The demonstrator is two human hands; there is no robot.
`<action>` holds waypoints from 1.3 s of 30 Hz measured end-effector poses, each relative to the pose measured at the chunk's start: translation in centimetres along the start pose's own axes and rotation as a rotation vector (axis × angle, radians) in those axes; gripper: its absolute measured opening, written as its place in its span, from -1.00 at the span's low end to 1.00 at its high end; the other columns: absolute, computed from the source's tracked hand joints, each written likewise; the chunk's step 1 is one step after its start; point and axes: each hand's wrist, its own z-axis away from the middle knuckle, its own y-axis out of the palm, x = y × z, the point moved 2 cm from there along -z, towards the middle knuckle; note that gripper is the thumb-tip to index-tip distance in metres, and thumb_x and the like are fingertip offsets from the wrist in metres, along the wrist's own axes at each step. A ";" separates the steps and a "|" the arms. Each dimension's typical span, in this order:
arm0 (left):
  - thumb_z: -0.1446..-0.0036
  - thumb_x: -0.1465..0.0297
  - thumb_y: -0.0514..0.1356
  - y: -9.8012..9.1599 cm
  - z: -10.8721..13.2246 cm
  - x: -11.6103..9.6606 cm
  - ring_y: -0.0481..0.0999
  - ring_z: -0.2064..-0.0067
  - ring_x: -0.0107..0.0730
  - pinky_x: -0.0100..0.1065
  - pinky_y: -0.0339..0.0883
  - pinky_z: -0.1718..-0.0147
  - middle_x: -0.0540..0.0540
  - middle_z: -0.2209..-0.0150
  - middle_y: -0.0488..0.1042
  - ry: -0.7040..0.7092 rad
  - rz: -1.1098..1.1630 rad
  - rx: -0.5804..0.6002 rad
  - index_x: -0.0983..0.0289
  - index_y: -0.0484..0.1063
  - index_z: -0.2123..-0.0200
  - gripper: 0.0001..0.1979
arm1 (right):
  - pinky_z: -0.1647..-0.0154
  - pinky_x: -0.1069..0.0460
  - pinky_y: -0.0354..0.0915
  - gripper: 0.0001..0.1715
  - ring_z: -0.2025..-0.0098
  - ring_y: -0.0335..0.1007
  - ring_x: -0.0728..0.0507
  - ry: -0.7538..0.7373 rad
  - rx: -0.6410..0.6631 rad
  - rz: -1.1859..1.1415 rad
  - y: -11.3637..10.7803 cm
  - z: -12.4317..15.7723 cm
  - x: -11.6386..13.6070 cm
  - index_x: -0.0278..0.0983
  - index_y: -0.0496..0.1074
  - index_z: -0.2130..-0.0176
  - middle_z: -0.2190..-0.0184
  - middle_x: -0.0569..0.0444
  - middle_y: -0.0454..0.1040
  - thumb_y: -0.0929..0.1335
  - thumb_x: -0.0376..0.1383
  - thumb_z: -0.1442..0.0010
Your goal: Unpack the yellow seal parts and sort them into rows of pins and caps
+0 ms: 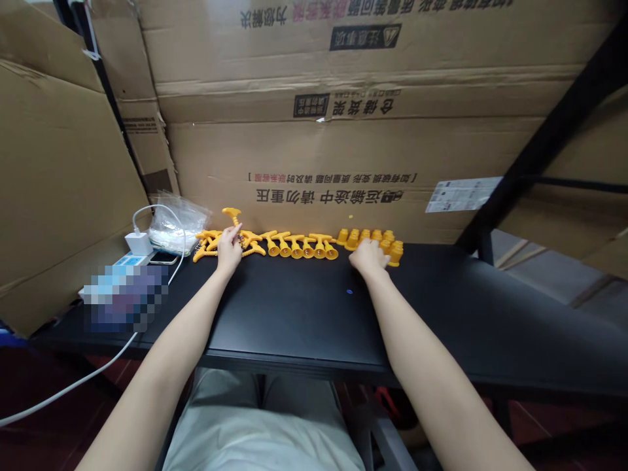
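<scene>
My left hand [228, 251] is closed around the shaft of a yellow T-shaped handle [231, 212], which stands upright with its crossbar on top. Loose yellow T-shaped handles [255, 248] lie in a pile around that hand. In the middle, a row of yellow plungers [296, 248], T-handles joined to flared cups, lies along the back of the table. My right hand [369, 256] reaches into a group of small stepped yellow cups [395, 251] at the right, fingers curled down on one. The fingertips are partly hidden there.
The black table [299, 314] backs onto a printed cardboard sheet [314, 150]. At the left are a clear plastic bag [174, 222], a power strip with a white charger [139, 243], a phone [163, 258] and a white cable [112, 358]. A small blue bit [349, 292] lies mid-table.
</scene>
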 end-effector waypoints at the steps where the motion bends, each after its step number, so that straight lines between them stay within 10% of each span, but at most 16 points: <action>1: -0.15 0.59 -0.07 0.0 0.0 -0.2 0.48 0.11 -0.40 -0.33 0.35 0.02 0.15 0.10 0.44 0.008 -0.004 0.006 0.25 0.45 -0.02 -0.55 | -0.07 -0.19 0.19 -0.42 -0.15 0.27 -0.36 -0.018 0.031 -0.022 0.2 0.1 0.3 -0.47 0.22 -0.15 -0.12 -0.38 0.28 0.29 -0.41 -0.13; 15: -0.23 0.29 0.06 0.0 0.5 -0.8 0.45 0.11 -0.25 -0.25 0.30 0.05 0.17 0.19 0.47 0.076 -0.225 0.073 0.26 0.46 0.15 -0.74 | 0.03 -0.12 0.24 -0.44 -0.02 0.38 -0.35 -0.119 0.030 -0.084 0.8 0.6 1.6 -0.50 0.20 -0.08 0.06 -0.37 0.43 0.32 -0.22 -0.19; 24: -0.30 0.41 -0.13 0.6 1.4 -3.2 0.29 -0.18 -0.18 0.00 0.05 -0.18 0.22 -0.21 0.26 0.195 -0.428 0.290 0.18 0.33 -0.05 -0.64 | 0.02 -0.13 0.21 -0.67 -0.01 0.34 -0.30 -0.663 -0.206 -0.192 0.1 3.1 4.9 -0.35 0.36 0.03 0.05 -0.20 0.45 0.25 -0.34 -0.19; 30: -0.12 0.63 -0.10 1.2 2.7 -4.3 0.36 -0.11 -0.22 0.17 -0.27 -0.27 0.17 0.00 0.46 0.332 -0.561 0.484 0.15 0.36 -0.02 -0.51 | -0.04 -0.12 0.19 -0.62 -0.02 0.36 -0.22 -1.050 -0.089 -0.249 0.9 6.4 7.5 -0.27 0.37 -0.05 0.03 -0.11 0.46 0.26 -0.28 -0.25; 39: -0.13 0.62 -0.11 1.8 2.9 -4.3 0.37 -0.05 -0.17 0.14 -0.18 -0.25 0.20 0.09 0.46 0.393 -0.633 0.479 0.17 0.38 -0.02 -0.51 | 0.03 -0.09 0.30 -0.62 0.10 0.43 -0.19 -1.087 0.002 -0.273 1.3 7.1 7.8 -0.30 0.40 -0.04 0.06 -0.12 0.44 0.28 -0.29 -0.24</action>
